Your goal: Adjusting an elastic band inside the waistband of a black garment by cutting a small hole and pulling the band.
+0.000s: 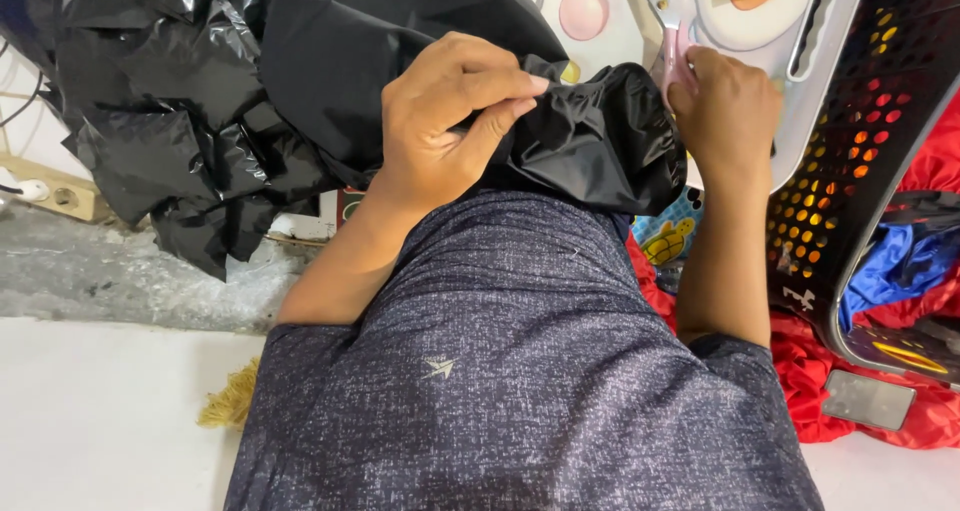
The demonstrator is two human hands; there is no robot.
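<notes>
My left hand [450,111] pinches a fold of shiny black fabric [600,136] that lies bunched over my lap. My right hand [725,106] grips pink-handled scissors [668,31] at the fabric's right edge, blades pointing up and away from me. A larger heap of the same black fabric [200,81] spreads to the left. My dark speckled shirt [500,371] fills the lower middle of the view.
A black perforated plastic basket [860,151] stands at the right with red cloth [850,381] and blue cloth [900,261] in and under it. A white tray with coloured shapes [780,31] lies ahead. A power strip [45,193] sits at the left wall.
</notes>
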